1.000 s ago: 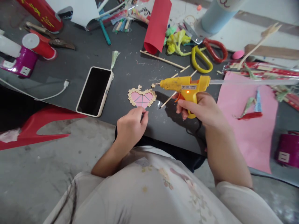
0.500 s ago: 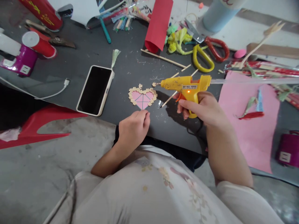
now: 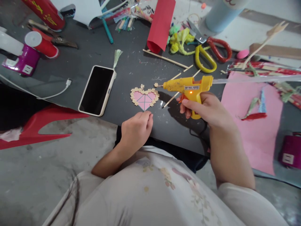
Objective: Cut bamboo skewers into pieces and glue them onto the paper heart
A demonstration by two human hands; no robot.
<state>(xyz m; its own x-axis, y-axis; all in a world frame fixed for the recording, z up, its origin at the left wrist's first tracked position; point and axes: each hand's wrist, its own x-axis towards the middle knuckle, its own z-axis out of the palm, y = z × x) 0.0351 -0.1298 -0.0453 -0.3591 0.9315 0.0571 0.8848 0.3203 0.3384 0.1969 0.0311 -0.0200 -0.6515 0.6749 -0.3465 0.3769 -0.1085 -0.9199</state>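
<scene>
My right hand (image 3: 199, 106) is wrapped round a yellow glue gun (image 3: 188, 86) with an orange light lit on its side. The gun's nozzle points left, its tip at a small beige flower piece (image 3: 156, 85). Left of it lies a pink paper heart (image 3: 144, 99) with thin dark lines, beige flower pieces along its upper and side edges. My left hand (image 3: 137, 128) is closed at the heart's bottom point, its fingertips pressed together there. Another flower piece (image 3: 142, 86) rests at the heart's top notch.
A phone (image 3: 97, 91) lies at the left. Thin sticks (image 3: 168, 59), scissors (image 3: 207, 58) and a red paper roll (image 3: 161, 25) are behind the gun. Pink paper (image 3: 252, 125) lies at the right, with a tassel (image 3: 257, 108) on it. A red chair (image 3: 30, 125) is at lower left.
The whole view has shifted slightly, moving things a little to the right. Both hands keep nearly the same pose, and the nozzle tip is still at the small flower piece.
</scene>
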